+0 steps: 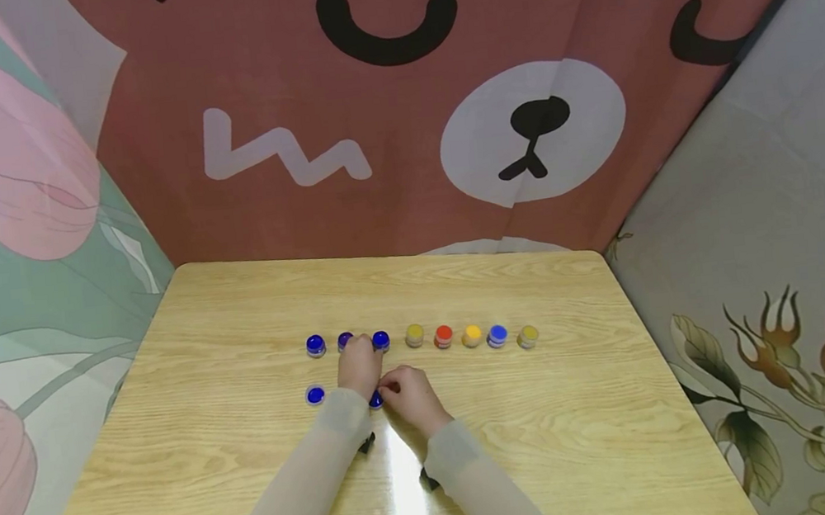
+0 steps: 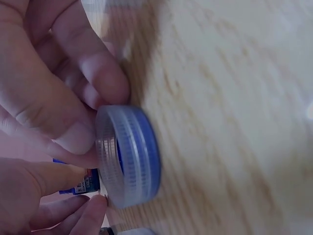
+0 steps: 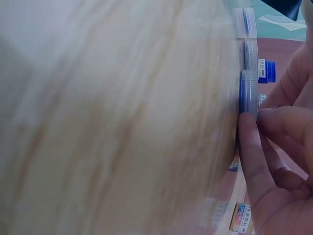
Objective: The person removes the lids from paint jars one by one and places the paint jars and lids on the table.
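My right hand (image 1: 413, 398) pinches the edge of a clear-rimmed blue lid (image 2: 141, 156), which lies flat on the table, hollow side up. Thumb and finger meet its rim in the left wrist view. My left hand (image 1: 360, 366) reaches past that lid to the jar row, between two blue paint jars (image 1: 381, 341). In the left wrist view its finger partly covers a blue jar (image 2: 88, 182); the head view hides its fingertips, so I cannot tell whether it holds anything. Another lid (image 1: 315, 395) lies left of my left wrist. A middle lid (image 3: 250, 54) shows in the right wrist view.
Further right, the row continues with a red jar (image 1: 444, 336), yellowish jars (image 1: 472, 335) and a lighter blue jar (image 1: 498, 335). The jars stand upright on a wood-grain table (image 1: 586, 431). Patterned curtains (image 1: 281, 212) hang behind and at both sides.
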{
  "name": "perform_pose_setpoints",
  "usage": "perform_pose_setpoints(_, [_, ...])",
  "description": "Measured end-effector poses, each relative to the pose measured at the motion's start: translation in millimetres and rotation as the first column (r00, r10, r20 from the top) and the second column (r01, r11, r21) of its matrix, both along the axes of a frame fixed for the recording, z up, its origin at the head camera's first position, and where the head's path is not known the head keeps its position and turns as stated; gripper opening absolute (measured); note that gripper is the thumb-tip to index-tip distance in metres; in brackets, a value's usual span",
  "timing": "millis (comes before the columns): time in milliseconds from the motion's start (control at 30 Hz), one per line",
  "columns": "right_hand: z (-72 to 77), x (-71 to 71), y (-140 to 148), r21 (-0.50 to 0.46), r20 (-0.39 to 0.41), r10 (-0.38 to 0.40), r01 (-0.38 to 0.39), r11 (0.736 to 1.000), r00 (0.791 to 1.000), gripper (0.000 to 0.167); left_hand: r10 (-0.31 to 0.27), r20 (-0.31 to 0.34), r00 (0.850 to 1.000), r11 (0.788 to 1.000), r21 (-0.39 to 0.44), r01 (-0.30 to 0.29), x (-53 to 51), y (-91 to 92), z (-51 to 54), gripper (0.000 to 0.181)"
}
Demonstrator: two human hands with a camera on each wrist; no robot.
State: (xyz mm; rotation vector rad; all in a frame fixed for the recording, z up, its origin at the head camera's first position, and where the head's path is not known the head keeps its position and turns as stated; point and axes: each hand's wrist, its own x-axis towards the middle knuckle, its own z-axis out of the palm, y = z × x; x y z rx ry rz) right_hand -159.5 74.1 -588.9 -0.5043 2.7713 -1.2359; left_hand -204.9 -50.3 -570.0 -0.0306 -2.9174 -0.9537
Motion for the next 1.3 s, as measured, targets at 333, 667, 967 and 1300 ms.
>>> perform_pose_setpoints(333, [-3.6, 0.6, 14, -0.089, 0.011, -0.034, 0.035, 0.995, 0.999, 0.009, 0.014, 0.097, 0.995, 1.0, 0.025, -0.016, 2.1, -3.0, 0.5, 0.029])
perform_pose_setpoints(667, [-7.1, -6.8, 37, -0.157, 0.019, -0.234, 0.234, 0.96, 0.972, 0.016, -0.058, 0.06, 0.997, 0.997, 0.049, 0.055, 12.6, 2.2, -5.0, 0.013])
perform_pose_setpoints(967, [-0.6, -13.1, 43, -0.27, 0.11, -0.364, 0.38, 0.885, 0.925, 0.047, -0.191, 0.039, 0.981, 0.973, 0.14, 0.184, 15.6, 20.9, -10.3, 0.035])
perform_pose_setpoints(1300, [-9.2, -22.5, 37, -0.265, 0.126, -0.334, 0.357, 0.896, 0.934, 0.061, -0.276, 0.105, 0.955, 0.943, 0.219, 0.249, 10.1, 35.5, -15.8, 0.061])
